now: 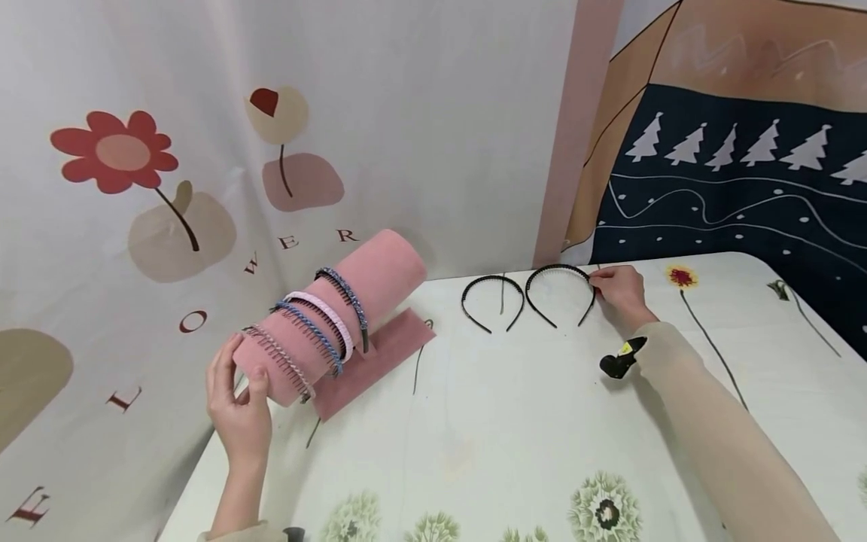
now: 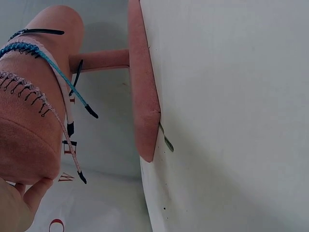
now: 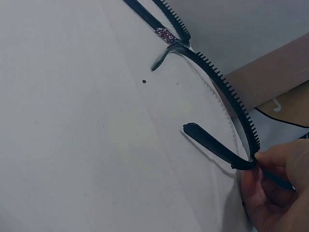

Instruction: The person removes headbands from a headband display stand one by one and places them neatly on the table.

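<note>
My left hand (image 1: pixel 240 410) grips the near end of a pink padded headband stand (image 1: pixel 389 267), thumb on one side and fingers round the other. Several headbands sit round its roll: a pale pink braided one (image 1: pixel 281 357), a blue one (image 1: pixel 314 335), a white one (image 1: pixel 332 316) and a dark glittery one (image 1: pixel 347 293). Over at the right, my right hand (image 1: pixel 619 290) pinches the side of a black toothed headband (image 1: pixel 558 267) between thumb and fingers. Its two tips point toward me. Left of it lies another black headband (image 1: pixel 493 278), with a glittery patch (image 3: pixel 166 36) in the right wrist view.
The stand's flat pink base (image 1: pixel 379 369) is on a white table cover (image 1: pixel 501 421) with printed flowers. A pale curtain (image 1: pixel 440 135) with flowers and letters hangs behind and at the left. A dark tree-patterned cloth (image 1: pixel 731 196) is at the back right.
</note>
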Available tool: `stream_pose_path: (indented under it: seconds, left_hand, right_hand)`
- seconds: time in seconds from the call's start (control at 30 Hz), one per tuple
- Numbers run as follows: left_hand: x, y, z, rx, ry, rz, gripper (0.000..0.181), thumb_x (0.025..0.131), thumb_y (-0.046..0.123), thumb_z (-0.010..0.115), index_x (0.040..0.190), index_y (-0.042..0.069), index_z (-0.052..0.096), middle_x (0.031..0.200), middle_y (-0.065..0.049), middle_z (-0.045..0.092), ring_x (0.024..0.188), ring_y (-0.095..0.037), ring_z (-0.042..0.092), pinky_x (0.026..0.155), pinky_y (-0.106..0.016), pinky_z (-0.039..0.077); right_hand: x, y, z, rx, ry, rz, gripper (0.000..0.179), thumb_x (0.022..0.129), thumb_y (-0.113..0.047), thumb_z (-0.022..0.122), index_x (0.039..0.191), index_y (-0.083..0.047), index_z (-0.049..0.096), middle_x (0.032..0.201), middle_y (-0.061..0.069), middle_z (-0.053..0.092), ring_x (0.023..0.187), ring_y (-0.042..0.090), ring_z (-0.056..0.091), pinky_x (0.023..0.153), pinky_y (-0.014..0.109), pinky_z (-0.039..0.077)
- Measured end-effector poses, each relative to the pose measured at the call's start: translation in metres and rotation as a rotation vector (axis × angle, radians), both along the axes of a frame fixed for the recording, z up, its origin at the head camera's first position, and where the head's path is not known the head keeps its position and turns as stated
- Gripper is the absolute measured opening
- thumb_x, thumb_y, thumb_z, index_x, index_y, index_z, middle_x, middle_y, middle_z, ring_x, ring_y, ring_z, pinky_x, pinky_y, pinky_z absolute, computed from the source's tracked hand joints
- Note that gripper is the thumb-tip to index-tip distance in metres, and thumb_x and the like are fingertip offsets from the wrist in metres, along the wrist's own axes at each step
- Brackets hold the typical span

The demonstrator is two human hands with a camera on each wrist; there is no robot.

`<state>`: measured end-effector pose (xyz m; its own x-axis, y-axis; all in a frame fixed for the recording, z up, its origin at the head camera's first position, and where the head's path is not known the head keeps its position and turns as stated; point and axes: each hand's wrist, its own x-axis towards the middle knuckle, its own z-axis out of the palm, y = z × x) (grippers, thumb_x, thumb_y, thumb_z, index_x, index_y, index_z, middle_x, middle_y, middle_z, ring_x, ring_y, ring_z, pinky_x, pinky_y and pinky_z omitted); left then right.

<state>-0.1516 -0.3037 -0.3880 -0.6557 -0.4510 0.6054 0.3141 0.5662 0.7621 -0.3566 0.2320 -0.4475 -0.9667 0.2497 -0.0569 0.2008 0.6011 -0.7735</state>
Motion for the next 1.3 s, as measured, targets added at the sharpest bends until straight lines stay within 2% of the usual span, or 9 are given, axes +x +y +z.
stream_pose_path:
  seconds: [0.13, 0.3, 0.57, 0.83, 1.07, 1.17, 1.3]
  left_hand:
    - [0.0020, 0.0001, -0.0002, 0.005, -0.012, 0.005, 0.048, 0.095, 0.018, 0.057, 0.142, 0.013, 0.056, 0.146, 0.008, 0.048, 0.136, -0.011, 0.049, 0.082, -0.003, 0.046]
    - [0.0045, 0.0007, -0.0007, 0.007, -0.022, 0.004, 0.048, 0.095, 0.018, 0.058, 0.143, 0.014, 0.056, 0.147, 0.008, 0.047, 0.137, -0.011, 0.048, 0.082, -0.003, 0.046]
    - [0.0057, 0.0000, 0.0010, 0.019, -0.022, -0.002, 0.048, 0.094, 0.019, 0.059, 0.142, 0.015, 0.056, 0.146, 0.008, 0.048, 0.137, -0.012, 0.048, 0.082, -0.004, 0.046]
    - [0.0018, 0.0012, 0.0053, 0.050, 0.016, -0.027, 0.048, 0.092, 0.021, 0.063, 0.139, 0.014, 0.059, 0.142, 0.009, 0.051, 0.133, -0.012, 0.050, 0.080, -0.005, 0.048]
    - [-0.0004, -0.0001, 0.0092, 0.053, 0.006, -0.026, 0.048, 0.092, 0.020, 0.062, 0.140, 0.014, 0.058, 0.143, 0.009, 0.050, 0.134, -0.012, 0.050, 0.080, -0.005, 0.048]
    - [0.0001, 0.0004, 0.0083, 0.048, -0.006, -0.023, 0.048, 0.093, 0.021, 0.061, 0.141, 0.016, 0.058, 0.144, 0.010, 0.049, 0.136, -0.013, 0.049, 0.081, -0.005, 0.047]
    - [0.0019, 0.0007, 0.0065, 0.042, -0.020, -0.019, 0.048, 0.093, 0.020, 0.060, 0.141, 0.018, 0.058, 0.144, 0.010, 0.048, 0.137, -0.014, 0.048, 0.082, -0.005, 0.047]
  right_hand:
    - [-0.0004, 0.0004, 0.0006, 0.009, -0.019, 0.002, 0.030, 0.094, -0.018, 0.060, 0.112, 0.002, 0.074, 0.069, -0.006, 0.070, 0.073, 0.008, 0.056, 0.074, 0.023, 0.040]
    - [0.0011, -0.0015, -0.0002, 0.014, -0.054, 0.005, 0.032, 0.094, -0.020, 0.059, 0.114, 0.001, 0.073, 0.062, -0.014, 0.063, 0.082, 0.014, 0.056, 0.076, 0.024, 0.038]
    - [0.0015, -0.0031, -0.0015, 0.017, -0.086, 0.004, 0.030, 0.096, -0.017, 0.059, 0.114, 0.001, 0.073, 0.065, -0.009, 0.066, 0.063, 0.004, 0.052, 0.071, 0.024, 0.040]
    - [-0.0020, -0.0047, 0.0053, 0.009, -0.099, 0.014, 0.031, 0.097, -0.017, 0.057, 0.116, 0.003, 0.071, 0.065, -0.010, 0.064, 0.058, -0.001, 0.051, 0.067, 0.021, 0.042]
    - [-0.0026, -0.0053, 0.0072, -0.019, -0.100, 0.011, 0.032, 0.097, -0.017, 0.057, 0.118, 0.003, 0.070, 0.071, -0.007, 0.066, 0.058, -0.002, 0.052, 0.063, 0.016, 0.042]
    - [-0.0008, -0.0047, 0.0066, -0.028, -0.097, 0.011, 0.032, 0.097, -0.016, 0.057, 0.119, 0.004, 0.069, 0.086, 0.007, 0.072, 0.057, -0.005, 0.051, 0.061, 0.014, 0.042]
    - [0.0021, -0.0035, 0.0043, -0.043, -0.087, 0.009, 0.033, 0.096, -0.016, 0.058, 0.119, 0.005, 0.069, 0.104, 0.017, 0.072, 0.056, -0.008, 0.051, 0.057, 0.011, 0.043]
